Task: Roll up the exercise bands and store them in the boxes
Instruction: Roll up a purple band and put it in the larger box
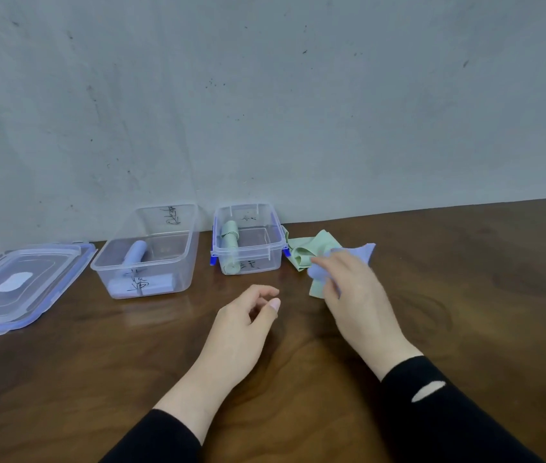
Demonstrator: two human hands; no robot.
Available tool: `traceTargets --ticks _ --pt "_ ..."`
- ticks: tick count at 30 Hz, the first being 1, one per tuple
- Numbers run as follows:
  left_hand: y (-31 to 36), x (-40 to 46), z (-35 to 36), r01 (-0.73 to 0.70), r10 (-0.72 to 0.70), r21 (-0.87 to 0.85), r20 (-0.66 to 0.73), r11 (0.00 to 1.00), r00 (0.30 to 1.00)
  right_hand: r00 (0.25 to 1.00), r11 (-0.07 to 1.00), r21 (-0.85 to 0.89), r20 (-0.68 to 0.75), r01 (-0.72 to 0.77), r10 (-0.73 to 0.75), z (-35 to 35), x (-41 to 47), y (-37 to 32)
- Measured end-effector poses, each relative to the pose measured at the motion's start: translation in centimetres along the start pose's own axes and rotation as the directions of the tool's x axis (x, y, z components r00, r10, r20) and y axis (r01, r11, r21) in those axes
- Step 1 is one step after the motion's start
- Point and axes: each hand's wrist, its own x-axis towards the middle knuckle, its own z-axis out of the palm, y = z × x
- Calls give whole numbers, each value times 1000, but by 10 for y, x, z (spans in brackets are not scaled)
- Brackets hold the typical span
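Two loose bands right of the small clip-lid box (248, 238): lilac band (358, 252) pinched in right hand (355, 295), green band (311, 250) tangled beneath. Left hand (241, 322) loosely curled, holding nothing. Could drag the green along if lifted fast.

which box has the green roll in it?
The smaller box with blue latches, nearer the right hand. It holds a green roll; the larger box holds purple rolls.
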Motion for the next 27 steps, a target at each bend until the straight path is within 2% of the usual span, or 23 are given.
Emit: traceTargets --ticks 3,5,7,10,17,23,27 --pt "-2 -1 -1 -27 25 -84 -26 996 999 990 992 -33 78 121 -118 2 -3 -21" --pt "-4 -1 -2 -29 15 -164 -85 986 996 966 978 16 154 207 -206 2 -6 -36" --pt "-6 0 -7 -14 -32 -287 -157 958 987 929 962 103 250 253 -271 3 -9 -50" --pt "-9 0 -19 61 -120 -368 -138 928 983 853 934 132 383 331 -356 11 -16 -69" --pt "-24 -4 -47 214 -245 -282 -79 935 966 779 895 209 440 395 -446 28 -26 -87" --pt "-30 -7 -62 185 -194 -140 -53 973 980 763 888 226 454 401 -460 38 -30 -95" --pt "-36 -10 -73 179 -175 -99 44 979 983 747 884 291 475 366 -466 33 -26 -105"
